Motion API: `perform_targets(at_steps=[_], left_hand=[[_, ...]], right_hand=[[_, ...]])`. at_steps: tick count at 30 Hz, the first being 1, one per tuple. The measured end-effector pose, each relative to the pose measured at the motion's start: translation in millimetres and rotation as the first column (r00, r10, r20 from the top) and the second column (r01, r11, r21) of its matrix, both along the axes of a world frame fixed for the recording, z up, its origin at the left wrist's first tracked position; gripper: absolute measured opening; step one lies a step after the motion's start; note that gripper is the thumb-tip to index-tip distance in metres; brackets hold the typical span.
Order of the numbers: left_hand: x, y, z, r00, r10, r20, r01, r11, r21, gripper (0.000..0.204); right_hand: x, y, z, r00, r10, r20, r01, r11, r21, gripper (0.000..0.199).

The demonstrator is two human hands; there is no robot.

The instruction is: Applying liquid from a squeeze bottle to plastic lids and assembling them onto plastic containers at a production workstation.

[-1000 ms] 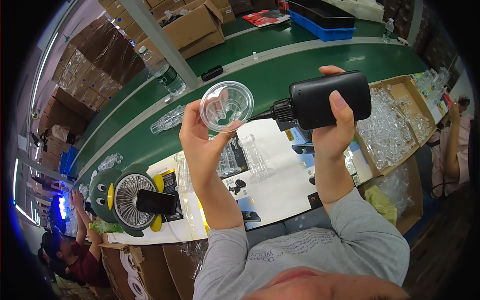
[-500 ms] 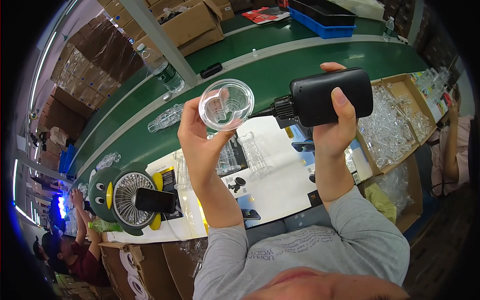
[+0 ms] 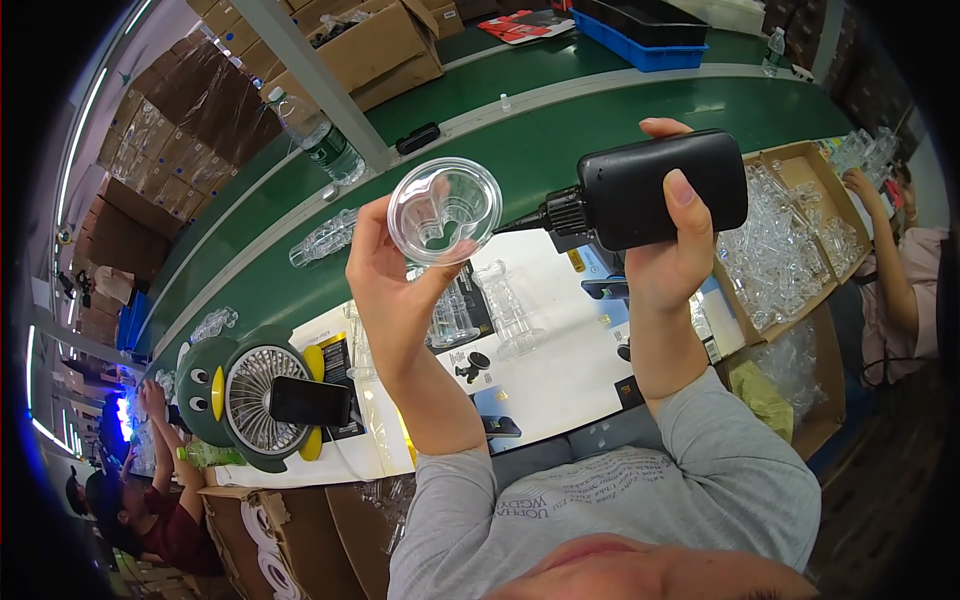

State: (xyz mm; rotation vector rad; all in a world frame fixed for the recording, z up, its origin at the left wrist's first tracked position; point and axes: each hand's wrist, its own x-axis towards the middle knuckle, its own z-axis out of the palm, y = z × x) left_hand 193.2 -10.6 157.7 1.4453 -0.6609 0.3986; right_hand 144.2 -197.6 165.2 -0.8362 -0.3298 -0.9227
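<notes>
My left hand [image 3: 395, 290] holds up a clear round glass piece [image 3: 444, 210], its open base turned toward me. My right hand [image 3: 668, 255] grips a black squeeze bottle [image 3: 655, 188] lying sideways. The bottle's thin black nozzle [image 3: 520, 224] points left and its tip reaches the glass piece's right rim. Both hands are raised above a white work mat [image 3: 540, 360] on which several more clear glass pieces [image 3: 505, 305] stand.
A green conveyor belt [image 3: 560, 125] runs behind the mat. A cardboard box of clear glass parts [image 3: 790, 250] sits at right, where another person's hand [image 3: 860, 185] reaches. A green penguin-shaped desk fan [image 3: 245, 395] with a phone stands at left. Cartons line the far side.
The glass piece and the bottle have stayed raised together, drifting slightly; the nozzle tip remains at the glass rim.
</notes>
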Motion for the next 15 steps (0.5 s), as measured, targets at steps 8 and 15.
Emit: perform_targets(at_steps=[8,15], left_hand=[[-2.2,3.0,0.7,0.999,-0.011,-0.041,0.011,1.000,-0.002,0.053],[-3.3,3.5,3.1,0.997,-0.036,-0.065,0.035,0.999,-0.012,0.053]], right_hand=[[0.7,-1.6,-0.8,1.000,0.002,-0.015,-0.003,1.000,-0.005,0.034],[1.5,-3.1,-0.7,1.000,0.008,-0.014,-0.008,1.000,-0.006,0.036]])
